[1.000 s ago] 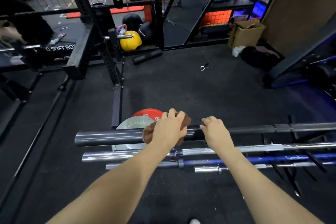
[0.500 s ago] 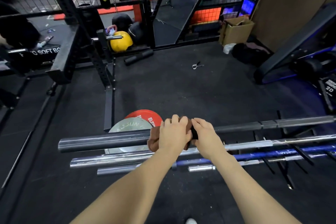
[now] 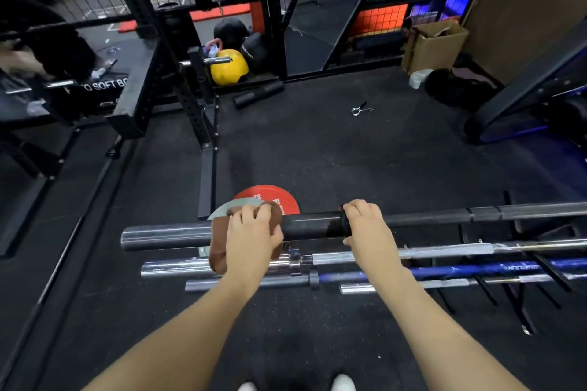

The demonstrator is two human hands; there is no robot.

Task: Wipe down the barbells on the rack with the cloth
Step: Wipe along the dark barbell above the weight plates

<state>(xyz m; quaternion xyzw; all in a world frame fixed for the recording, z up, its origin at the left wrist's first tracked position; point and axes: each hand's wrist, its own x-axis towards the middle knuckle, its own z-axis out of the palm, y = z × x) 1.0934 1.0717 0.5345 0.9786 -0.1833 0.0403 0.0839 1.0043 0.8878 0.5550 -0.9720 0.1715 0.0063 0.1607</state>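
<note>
Two hands are gripping the top barbell [image 3: 165, 235]: left hand [image 3: 252, 236] clutching the brown cloth [image 3: 219, 243], right hand [image 3: 365, 225] bare; three bars [image 3: 413, 253] are lying just below, plates [image 3: 279, 197] behind.

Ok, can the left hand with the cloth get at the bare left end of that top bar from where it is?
Probably yes. The left hand grips the brown cloth around the top barbell, and the sleeve to its left lies bare with nothing across it. The right hand grips the bar on the other side, out of the way.
</note>
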